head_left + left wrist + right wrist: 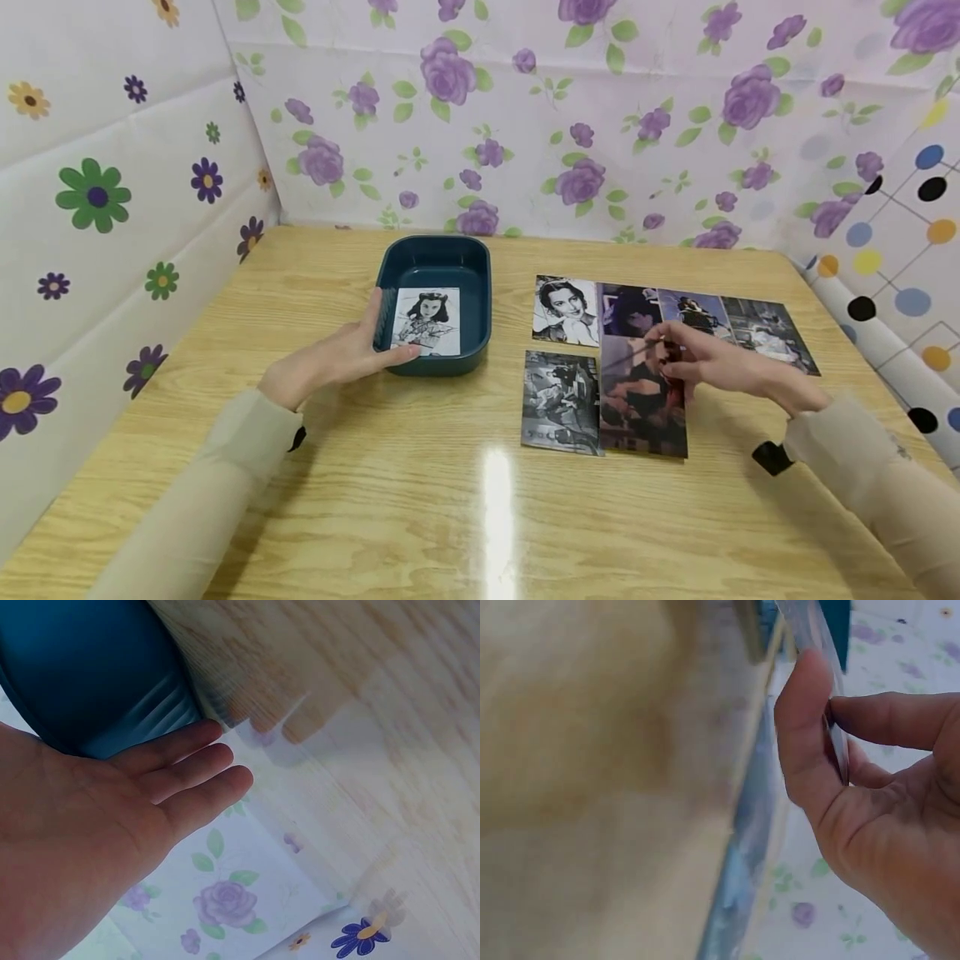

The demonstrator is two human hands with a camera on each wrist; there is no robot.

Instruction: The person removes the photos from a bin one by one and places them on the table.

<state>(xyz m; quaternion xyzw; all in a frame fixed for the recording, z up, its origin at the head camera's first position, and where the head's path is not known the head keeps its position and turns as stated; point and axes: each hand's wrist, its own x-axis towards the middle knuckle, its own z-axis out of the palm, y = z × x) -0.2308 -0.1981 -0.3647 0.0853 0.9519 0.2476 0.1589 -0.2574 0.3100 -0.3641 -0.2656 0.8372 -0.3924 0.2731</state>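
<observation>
A dark teal rectangular box (472, 315) stands left of centre with a black-and-white portrait photo (427, 321) lying in it. My left hand (341, 350) rests against the near left corner of the box, its thumb over the front rim and its fingers straight along the left wall. On the right, my right hand (708, 362) pinches a dark reddish photo (641, 408) between thumb and fingers at its upper right edge. The right wrist view shows this photo edge-on, thin and tilted up between thumb and fingertips.
Several photos lie around the held one: a portrait (566, 310), a grey scene (561, 404), a purplish photo (630, 307), a photo of a figure (693, 312) and a grey photo (772, 329). Flowered sheets (487, 108) border the wooden table (420, 500).
</observation>
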